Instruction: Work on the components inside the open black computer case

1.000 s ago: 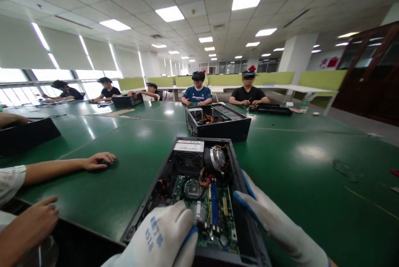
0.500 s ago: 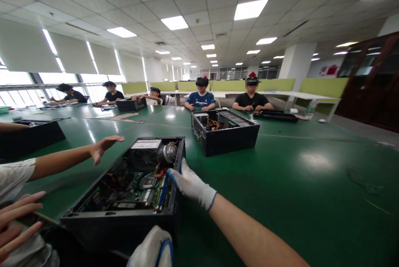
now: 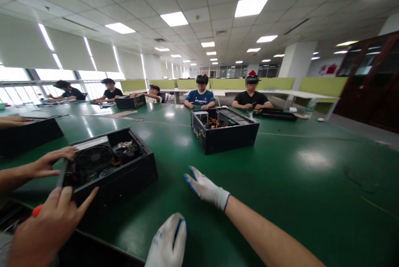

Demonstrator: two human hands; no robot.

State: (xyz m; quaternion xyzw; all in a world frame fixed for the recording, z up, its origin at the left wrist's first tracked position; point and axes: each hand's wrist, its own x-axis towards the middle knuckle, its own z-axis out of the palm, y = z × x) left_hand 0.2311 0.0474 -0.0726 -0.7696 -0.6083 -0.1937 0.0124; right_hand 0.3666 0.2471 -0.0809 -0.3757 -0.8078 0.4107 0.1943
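Note:
My right hand (image 3: 207, 190), in a white knit glove with blue fingertips, hovers over the green table, open, thumb and fingers apart. Lower down, at the bottom edge, is my left hand (image 3: 168, 240) in a matching glove. It holds nothing; its thumb is slightly apart from the fingers. To the left of both, and touching neither, is an open black computer case (image 3: 124, 179) with a fan and cables inside. A co-worker's two bare hands (image 3: 54, 217) hold that case at its left end, and an orange-red handled thing shows in the lower one.
Another open computer case (image 3: 230, 138) stands across the green table (image 3: 296, 192). A further dark case (image 3: 28, 136) is at the far left. Several people sit along the far side, with a black panel (image 3: 274, 114) and a bottle (image 3: 311, 107) at the right.
The computer case has left my hands and moved left, turned, into the co-worker's hands. My right hand has drawn back from its side; my left has shifted right.

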